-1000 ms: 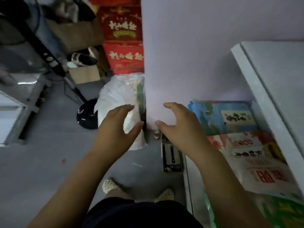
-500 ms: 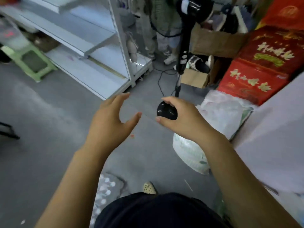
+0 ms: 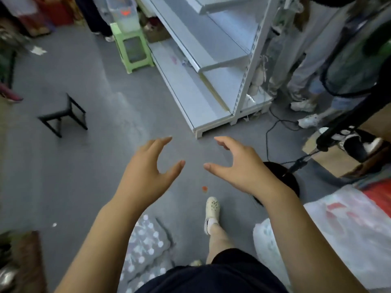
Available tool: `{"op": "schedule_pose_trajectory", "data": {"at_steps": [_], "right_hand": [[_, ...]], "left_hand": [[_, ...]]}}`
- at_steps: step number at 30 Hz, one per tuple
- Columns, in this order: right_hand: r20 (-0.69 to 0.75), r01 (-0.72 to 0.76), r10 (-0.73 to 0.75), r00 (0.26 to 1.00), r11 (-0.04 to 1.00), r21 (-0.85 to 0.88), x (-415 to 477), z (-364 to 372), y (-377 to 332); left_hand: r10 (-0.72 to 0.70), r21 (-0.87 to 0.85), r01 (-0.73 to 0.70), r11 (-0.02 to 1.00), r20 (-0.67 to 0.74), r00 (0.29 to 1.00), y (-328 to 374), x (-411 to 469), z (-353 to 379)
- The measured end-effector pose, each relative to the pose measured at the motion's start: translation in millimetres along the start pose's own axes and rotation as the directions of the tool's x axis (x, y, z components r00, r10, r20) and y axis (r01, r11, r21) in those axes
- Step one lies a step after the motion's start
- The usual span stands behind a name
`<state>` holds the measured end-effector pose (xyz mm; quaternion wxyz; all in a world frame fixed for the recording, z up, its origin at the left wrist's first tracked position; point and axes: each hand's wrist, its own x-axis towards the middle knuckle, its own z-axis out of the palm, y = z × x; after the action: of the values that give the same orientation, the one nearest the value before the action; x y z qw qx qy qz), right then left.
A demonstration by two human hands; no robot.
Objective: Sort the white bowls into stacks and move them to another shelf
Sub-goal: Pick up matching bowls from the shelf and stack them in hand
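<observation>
I see both hands held out over the grey floor (image 3: 63, 176), each empty. The left hand (image 3: 146, 176) has its fingers curved and spread from the thumb, gripping nothing; the right hand (image 3: 241, 168) mirrors it, fingers hooked and apart, also gripping nothing. Their thumbs point at each other with a gap between.

I take the white rack (image 3: 203, 60) as my landmark. It stands ahead of the hands, its bare shelves running away and up to the left, its near corner just beyond the right fingertips. I see no bowls anywhere, neither on the rack nor in the hands, so I cannot tell where they are.

Left of the rack's far end is a green stool (image 3: 133, 49). Well left of the rack, a small black stool (image 3: 63, 115) sits alone on the floor. Right of the rack, a cable (image 3: 275, 132) runs over the floor toward a black stand base (image 3: 283, 178), partly hidden behind my right wrist. Nearer me than the rack, a pale clog (image 3: 212, 214) is planted on the floor, beside a white bag (image 3: 338, 235).
</observation>
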<state>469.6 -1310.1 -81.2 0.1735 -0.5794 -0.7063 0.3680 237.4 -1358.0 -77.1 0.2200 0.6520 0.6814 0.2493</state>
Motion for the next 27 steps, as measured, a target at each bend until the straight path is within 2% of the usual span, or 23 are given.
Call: {"op": "schedule_pose_trajectory", "data": {"at_steps": [9,13,21,24,27], "right_hand": [[-0.018,0.171,-0.172,0.985,0.985,-0.014,204.8,-57.6,-36.5],[0.024,0.248,-0.247,0.969,0.968,-0.041,292.9,-70.8,-61.1],[0.161,0.279,-0.272,0.949,0.96,-0.019,438.8,-36.7,-105.6],[0.144,0.264,-0.259,0.955,0.964,-0.018,489.1,-21.1,-123.0],[0.094,0.25,-0.248,0.964,0.968,-0.011,537.4,-12.9,-152.2]], "left_hand": [[-0.097,-0.061,0.09,0.994,-0.124,0.988,-11.8,176.8,-27.7],[-0.155,-0.088,0.141,0.986,-0.189,0.97,-25.0,236.7,-42.0],[-0.265,-0.088,0.25,0.964,-0.256,0.93,-100.9,329.3,-79.8],[-0.275,-0.098,0.258,0.961,-0.246,0.93,-133.6,377.4,-99.1],[-0.211,-0.067,0.201,0.977,-0.223,0.952,-160.7,438.2,-131.1]]}}
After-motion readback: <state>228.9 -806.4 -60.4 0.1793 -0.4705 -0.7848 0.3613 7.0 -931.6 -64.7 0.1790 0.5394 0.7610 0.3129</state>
